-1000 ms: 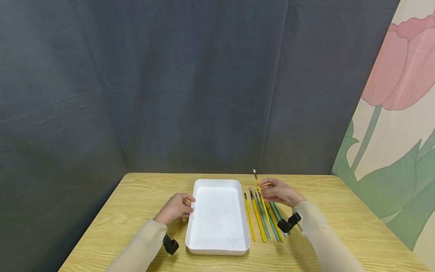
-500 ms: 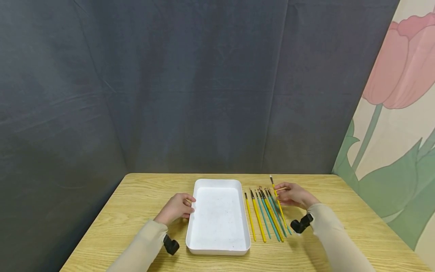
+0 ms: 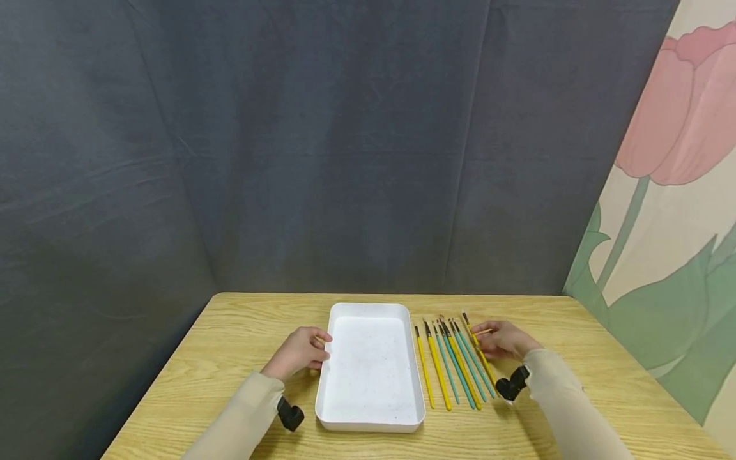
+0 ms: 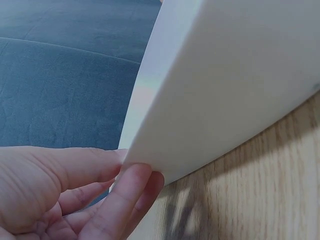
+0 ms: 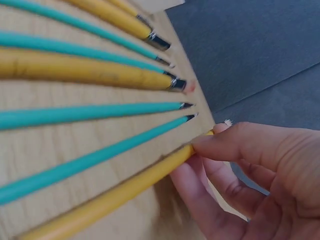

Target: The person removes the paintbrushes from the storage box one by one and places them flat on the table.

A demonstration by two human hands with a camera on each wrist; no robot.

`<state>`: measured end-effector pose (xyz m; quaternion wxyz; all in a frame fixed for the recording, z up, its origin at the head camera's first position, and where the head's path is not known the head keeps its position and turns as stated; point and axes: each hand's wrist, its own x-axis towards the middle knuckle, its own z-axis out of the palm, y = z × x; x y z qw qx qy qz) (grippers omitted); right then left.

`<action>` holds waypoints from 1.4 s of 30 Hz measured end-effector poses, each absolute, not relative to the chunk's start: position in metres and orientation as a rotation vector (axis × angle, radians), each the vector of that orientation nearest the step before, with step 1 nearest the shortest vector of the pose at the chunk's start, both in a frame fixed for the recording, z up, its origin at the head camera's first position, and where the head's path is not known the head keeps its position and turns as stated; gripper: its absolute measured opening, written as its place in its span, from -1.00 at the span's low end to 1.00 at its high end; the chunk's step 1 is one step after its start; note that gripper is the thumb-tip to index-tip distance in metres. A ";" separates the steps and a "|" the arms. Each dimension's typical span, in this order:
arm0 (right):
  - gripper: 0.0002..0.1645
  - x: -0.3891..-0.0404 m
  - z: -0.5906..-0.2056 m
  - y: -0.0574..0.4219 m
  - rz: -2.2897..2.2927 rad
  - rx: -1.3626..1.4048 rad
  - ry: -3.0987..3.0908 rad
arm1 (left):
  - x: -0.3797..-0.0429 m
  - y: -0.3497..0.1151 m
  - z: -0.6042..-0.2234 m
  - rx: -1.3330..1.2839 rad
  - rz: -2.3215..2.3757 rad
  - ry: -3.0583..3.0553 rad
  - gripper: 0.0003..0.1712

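the right hand (image 3: 501, 340) pinches a yellow paintbrush (image 3: 479, 350) near its bristle end, fingers (image 5: 235, 145) curled around the handle. the brush lies low on the desk (image 3: 575, 358), outermost on the right of a row of yellow and teal brushes (image 3: 451, 364). the left hand (image 3: 299, 351) grips the left wall of the white tray (image 3: 368, 311), thumb and fingers (image 4: 135, 187) pinching the rim. the tray sits just left of the row. dark cloth (image 3: 287, 160) hangs behind.

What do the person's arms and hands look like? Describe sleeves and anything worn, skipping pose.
Both arms wear long beige sleeves. A small black camera unit is strapped at each wrist: the left, the right. The left hand and right hand are bare, without gloves.
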<state>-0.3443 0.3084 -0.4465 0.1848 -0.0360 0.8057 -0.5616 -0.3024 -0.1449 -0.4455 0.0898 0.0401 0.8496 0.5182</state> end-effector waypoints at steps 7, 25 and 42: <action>-0.57 -0.345 -0.451 0.313 -1.557 -0.127 2.278 | -0.304 -0.145 -0.447 0.130 1.539 2.528 -0.62; -0.62 -0.343 -0.454 0.302 -1.477 -0.011 2.389 | -0.301 -0.145 -0.445 0.119 1.559 2.521 -0.63; -0.58 -0.339 -0.452 0.295 -1.440 -0.016 2.438 | -0.302 -0.144 -0.445 0.093 1.579 2.507 -0.64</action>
